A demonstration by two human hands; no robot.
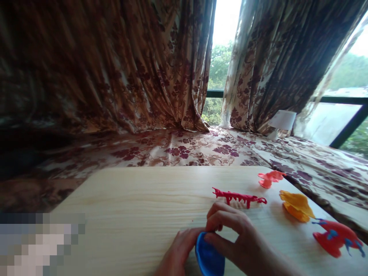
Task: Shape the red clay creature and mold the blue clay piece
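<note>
A blue, shallow, rounded clay piece (pixel 209 255) stands on its edge at the bottom centre, its lower part cut off by the frame. My left hand (pixel 181 249) grips it from the left, fingers mostly hidden behind it. My right hand (pixel 232 226) pinches its upper rim between thumb and curled fingers. Just beyond my right hand lies a long red clay figure (pixel 238 197) with short legs and a curled end.
Along the table's right side stand a coral clay figure (pixel 270 178), a yellow-orange one (pixel 297 205) and a red one with blue parts (pixel 336 235). The pale wooden table (pixel 138 203) borders a flowered cloth. Behind are curtains (pixel 161 69) and a white lamp (pixel 283 119).
</note>
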